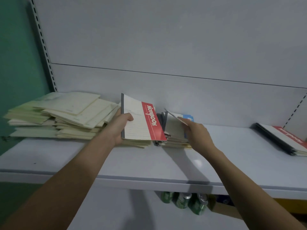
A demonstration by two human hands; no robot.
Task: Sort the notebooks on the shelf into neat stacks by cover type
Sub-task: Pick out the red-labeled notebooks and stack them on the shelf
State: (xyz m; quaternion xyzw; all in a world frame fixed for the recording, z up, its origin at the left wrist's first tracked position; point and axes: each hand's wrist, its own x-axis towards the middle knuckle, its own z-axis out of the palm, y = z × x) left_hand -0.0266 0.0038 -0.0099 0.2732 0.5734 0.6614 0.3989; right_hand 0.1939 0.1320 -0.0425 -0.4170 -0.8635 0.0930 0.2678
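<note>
Left hand (pixel 120 126): gripping a red-banded notebook (pixel 141 120) by its grey spine edge, thumb curled over the front cover, fingers hidden behind it. The notebook is held tilted, raised off the pile beneath, its cover white with ruled lines and a red band reading "Notebook".

Right hand (pixel 196 132): just beside the left-held notebook, on its right. Thumb and fingers pinch the upper edge of a white cover (pixel 174 125), lifted at an angle from the middle stack (pixel 172 141). A blue-cornered notebook (pixel 188 117) shows just behind the fingertips; how it sits in the stack cannot be determined.

Directly under and beyond the left hand: a wide, uneven heap of cream notebooks (pixel 66 117), several layers deep, covers skewed in different directions, running away to the left of that hand. Its near right end touches the middle stack.

Well apart to the right of the right hand: a separate stack of red-banded notebooks (pixel 285 140), dark spines facing forward, laid flat and fairly square.

All piles rest on a pale grey shelf (pixel 149 166) with a grey back panel (pixel 166 39). Below the shelf edge, beneath the right forearm, green-patterned cans (pixel 182 201) are partly visible.
</note>
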